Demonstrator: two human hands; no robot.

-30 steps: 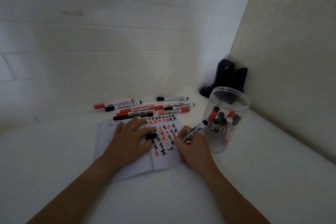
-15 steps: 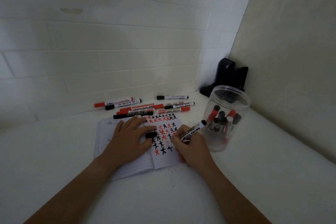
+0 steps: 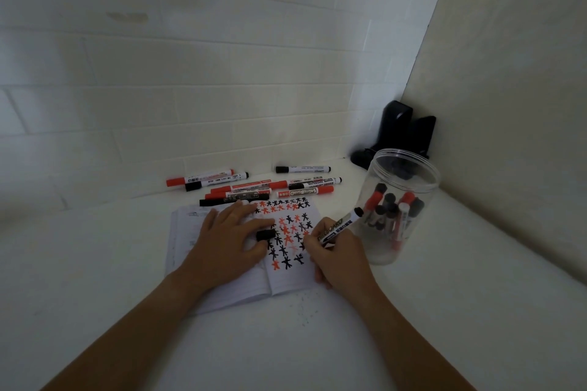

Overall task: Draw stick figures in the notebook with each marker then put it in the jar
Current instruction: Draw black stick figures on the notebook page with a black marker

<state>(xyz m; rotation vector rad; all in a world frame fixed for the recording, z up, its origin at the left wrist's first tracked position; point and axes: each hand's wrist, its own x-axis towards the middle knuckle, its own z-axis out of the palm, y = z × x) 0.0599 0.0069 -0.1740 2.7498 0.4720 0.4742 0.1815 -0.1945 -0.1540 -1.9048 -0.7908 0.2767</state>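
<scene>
An open notebook (image 3: 287, 279) lies on the white surface, its right page filled with red and black stick figures. My left hand (image 3: 227, 238) rests flat on the left page and pinches a black marker cap (image 3: 266, 234) between thumb and forefinger. My right hand (image 3: 336, 252) grips a black whiteboard marker (image 3: 341, 225), its tip hidden by my fingers on the page. A clear plastic jar (image 3: 398, 251) stands just right of the notebook with several red and black markers inside.
Several red and black markers (image 3: 254, 187) lie in a loose row behind the notebook near the tiled wall. A black object (image 3: 397, 136) stands in the corner behind the jar. A beige wall rises on the right.
My right hand has shifted the marker slightly across the lower rows of the page. The left hand and cap have stayed put.
</scene>
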